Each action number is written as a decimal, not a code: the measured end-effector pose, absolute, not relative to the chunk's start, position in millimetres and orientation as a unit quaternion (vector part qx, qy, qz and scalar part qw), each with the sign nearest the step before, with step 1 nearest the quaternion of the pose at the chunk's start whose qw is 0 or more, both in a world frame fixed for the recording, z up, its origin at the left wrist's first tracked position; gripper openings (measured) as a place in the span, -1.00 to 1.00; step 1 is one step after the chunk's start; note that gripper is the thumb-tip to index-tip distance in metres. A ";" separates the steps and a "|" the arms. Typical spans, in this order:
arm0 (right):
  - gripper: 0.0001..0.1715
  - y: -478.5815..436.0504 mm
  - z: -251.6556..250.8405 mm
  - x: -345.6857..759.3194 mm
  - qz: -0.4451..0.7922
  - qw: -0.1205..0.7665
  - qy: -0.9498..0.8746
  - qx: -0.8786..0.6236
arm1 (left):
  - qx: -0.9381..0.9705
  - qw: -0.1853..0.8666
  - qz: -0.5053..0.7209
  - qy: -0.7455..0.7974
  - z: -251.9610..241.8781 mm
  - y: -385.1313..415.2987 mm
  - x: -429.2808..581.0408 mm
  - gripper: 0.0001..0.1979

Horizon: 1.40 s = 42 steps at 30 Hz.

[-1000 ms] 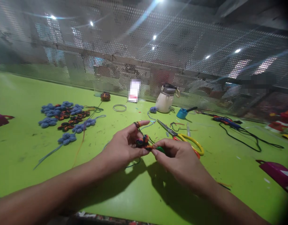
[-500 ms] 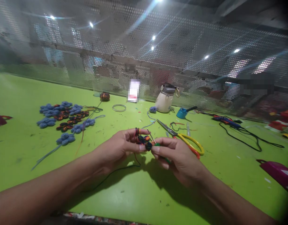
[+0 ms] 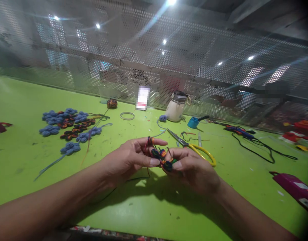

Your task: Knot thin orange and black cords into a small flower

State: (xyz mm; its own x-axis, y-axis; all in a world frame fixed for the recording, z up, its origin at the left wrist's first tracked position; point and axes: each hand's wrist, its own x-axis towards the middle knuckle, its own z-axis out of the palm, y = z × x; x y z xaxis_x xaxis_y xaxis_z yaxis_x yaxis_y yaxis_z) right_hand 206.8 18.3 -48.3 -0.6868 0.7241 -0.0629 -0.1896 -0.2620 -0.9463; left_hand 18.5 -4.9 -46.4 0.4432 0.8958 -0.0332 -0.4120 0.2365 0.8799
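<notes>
The left hand [image 3: 129, 160] and right hand [image 3: 194, 169], together above the lime-green worktop [image 3: 149, 207], pinch a multicoloured crocheted yarn piece [image 3: 162, 156]; yellow-handled scissors [image 3: 185, 144] lie at two o'clock.

1. Our left forearm [image 3: 56, 201] reaches in from the lower left, bare, held low and slanting up toward the middle.
2. Our left grip [image 3: 129, 160] is turned palm inward, the left thumb [image 3: 151, 162] pressed forward against the fingertips in a tight pinch, the index finger [image 3: 156, 142] stretched out above.
3. Our right forearm [image 3: 244, 217] reaches in from the lower right corner, bare too, angled up and to the left.
4. Our right grip [image 3: 194, 170] shows us its back, fingers curled in, the right thumb [image 3: 177, 165] laid flat and pinching.
5. Both grips meet at the fingertips, thumbs nearly touching, wrists well apart.
</notes>
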 end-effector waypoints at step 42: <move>-0.80 35.2 -64.5 214.1 0.711 0.224 -0.606 -0.279 | 0.412 0.724 0.393 0.390 -40.5 -8.1 15.1 -0.29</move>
